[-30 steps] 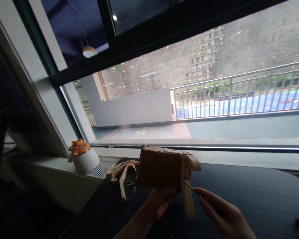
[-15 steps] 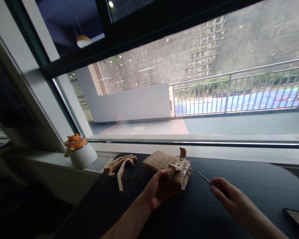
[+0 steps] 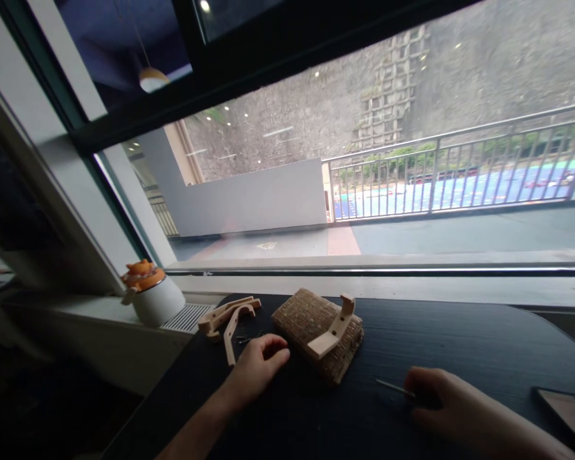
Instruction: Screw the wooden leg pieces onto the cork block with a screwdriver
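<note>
My left hand point(image 3: 259, 363) has its fingers loosely curled, thumb and index tips slightly apart, with nothing seen between them. Beside it on the table lies a brown block point(image 3: 301, 315) that looks like layered cardboard. A pale wooden hook-shaped piece point(image 3: 336, 329) with drilled holes rests on top of the block. Small dark screws point(image 3: 243, 339) lie just beyond my left hand, partly covered by it. At the right, my right hand point(image 3: 436, 399) is closed around a screwdriver. The thin metal shaft of the screwdriver point(image 3: 393, 387) points left, low over the table; its handle is hidden in my palm.
More curved wooden pieces point(image 3: 230, 313) lie at the dark table's point(image 3: 412, 332) far left. A white jar with an orange lid point(image 3: 156, 297) stands on the sill. A flat dark-edged device point(image 3: 568, 412) lies at the right edge. Behind the table is a window.
My left hand has let go of the block and moved left. The block now lies on the table, its wooden piece turned. My right hand has lowered the screwdriver, its shaft now flatter.
</note>
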The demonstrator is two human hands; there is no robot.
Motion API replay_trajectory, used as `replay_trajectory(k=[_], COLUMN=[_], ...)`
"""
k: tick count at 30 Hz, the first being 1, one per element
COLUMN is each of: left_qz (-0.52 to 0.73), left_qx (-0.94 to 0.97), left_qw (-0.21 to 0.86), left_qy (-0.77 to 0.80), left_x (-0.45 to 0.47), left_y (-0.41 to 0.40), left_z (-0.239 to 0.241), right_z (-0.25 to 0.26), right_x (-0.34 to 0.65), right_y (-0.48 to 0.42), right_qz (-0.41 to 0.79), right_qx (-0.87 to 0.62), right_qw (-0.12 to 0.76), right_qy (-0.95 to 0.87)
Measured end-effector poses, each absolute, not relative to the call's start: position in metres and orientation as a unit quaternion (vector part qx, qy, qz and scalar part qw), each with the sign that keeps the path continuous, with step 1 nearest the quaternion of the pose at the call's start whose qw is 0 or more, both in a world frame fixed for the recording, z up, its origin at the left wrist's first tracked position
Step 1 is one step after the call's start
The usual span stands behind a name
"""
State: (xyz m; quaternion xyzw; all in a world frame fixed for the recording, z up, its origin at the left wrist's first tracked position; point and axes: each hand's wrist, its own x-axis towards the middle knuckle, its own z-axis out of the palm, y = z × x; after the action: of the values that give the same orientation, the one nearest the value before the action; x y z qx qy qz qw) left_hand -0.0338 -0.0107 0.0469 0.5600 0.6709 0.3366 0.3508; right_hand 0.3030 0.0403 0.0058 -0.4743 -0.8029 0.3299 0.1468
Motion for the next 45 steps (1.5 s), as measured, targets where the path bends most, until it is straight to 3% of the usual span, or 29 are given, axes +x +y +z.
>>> replay_trajectory(k=[2,4,8,18,27,33,39,45], left_qz=[0.376,0.394,0.389,0.398,0.389,0.35,0.252,0.278], left_qx=[0.65,0.71,0.739,0.746,0.747,0.753,0.812,0.771], left_qw=[0.211,0.144,0.139,0.105,0.075,0.118,0.301,0.273], left_qy=[0.626,0.566,0.532,0.523,0.533,0.545,0.431,0.504], left_x=[-0.026,-0.012,0.015,0.032,0.046,0.058,0.018,0.018], left_y=[-0.01,-0.004,0.017,0.021,0.008,-0.008,-0.007,-0.008], left_z=[0.048,0.047,0.044,0.041,0.033,0.038,0.065,0.047], right_z=[0.004,0.005,0.013,0.011,-0.001,0.019,0.04,0.045], right_x=[0.3,0.298,0.293,0.287,0.294,0.291,0.28,0.275], right_y=[0.043,0.044,0.043,0.038,0.049,0.047,0.036,0.034], right_qz=[0.319,0.325,0.357,0.37,0.364,0.403,0.495,0.51], right_qx=[-0.471,-0.469,-0.467,-0.493,-0.49,-0.472,-0.506,-0.515], right_qw=[0.148,0.147,0.159,0.289,0.234,0.292,0.361,0.39], right_qy=[-0.809,-0.808,-0.793,-0.733,-0.757,-0.727,-0.608,-0.568])
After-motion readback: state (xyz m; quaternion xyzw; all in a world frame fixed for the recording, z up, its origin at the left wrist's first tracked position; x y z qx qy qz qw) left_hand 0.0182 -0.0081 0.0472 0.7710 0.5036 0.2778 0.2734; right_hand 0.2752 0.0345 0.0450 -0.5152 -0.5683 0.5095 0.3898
